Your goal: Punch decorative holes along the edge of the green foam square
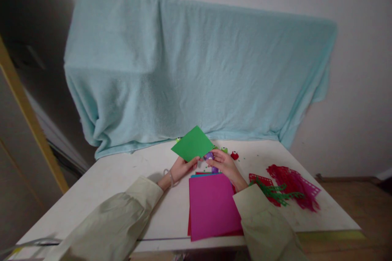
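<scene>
A square green sheet of paper [193, 143] is held up at a slant over the table. My left hand [184, 166] is closed on its lower edge, thumb in front. My right hand [226, 164] is closed around a small purple craft punch [209, 156] at the sheet's lower right corner. Whether the paper's edge sits inside the punch cannot be made out. Just below the hands lies a stack of coloured paper with a magenta sheet [214, 208] on top; red and blue edges show beneath it.
Behind the hands sit small green [224, 149] and red [234, 155] rounded pieces with white tops. Tiny green bits lie scattered nearby. To the right is a heap of perforated red paper [283, 175] and green paper strips [272, 191]. A light blue cloth [214, 69] hangs at the table's back edge.
</scene>
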A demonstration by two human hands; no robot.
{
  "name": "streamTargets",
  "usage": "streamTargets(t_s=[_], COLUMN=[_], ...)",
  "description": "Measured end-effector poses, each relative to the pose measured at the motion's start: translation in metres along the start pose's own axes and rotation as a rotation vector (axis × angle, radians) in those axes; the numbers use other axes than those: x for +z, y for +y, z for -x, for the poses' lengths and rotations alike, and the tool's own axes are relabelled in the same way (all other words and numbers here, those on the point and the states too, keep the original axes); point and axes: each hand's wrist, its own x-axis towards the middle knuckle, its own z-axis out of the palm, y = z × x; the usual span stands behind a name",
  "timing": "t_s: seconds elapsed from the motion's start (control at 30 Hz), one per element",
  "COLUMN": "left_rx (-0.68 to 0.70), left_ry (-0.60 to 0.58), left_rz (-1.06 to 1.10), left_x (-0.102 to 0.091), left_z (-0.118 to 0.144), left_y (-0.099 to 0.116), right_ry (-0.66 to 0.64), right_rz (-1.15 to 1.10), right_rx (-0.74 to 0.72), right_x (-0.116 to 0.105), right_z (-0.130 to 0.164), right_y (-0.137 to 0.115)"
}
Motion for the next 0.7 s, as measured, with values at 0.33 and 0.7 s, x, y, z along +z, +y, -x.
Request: streamTargets(t_s=[0.33, 0.7], left_rx=[0.02, 0.006], left_ry=[0.002, 0.029], left_rz=[-0.005, -0.064], left_x=[-0.001, -0.002], left_z=[0.002, 0.001], left_y=[0.011, 0.006], right_ry=[-0.013, 0.03], right_rz=[0.003, 0.018], right_rx=[-0.028, 0.014], right_x=[0.001, 0.002], right_z=[0.001, 0.002], right_y=[-0.005, -0.01])
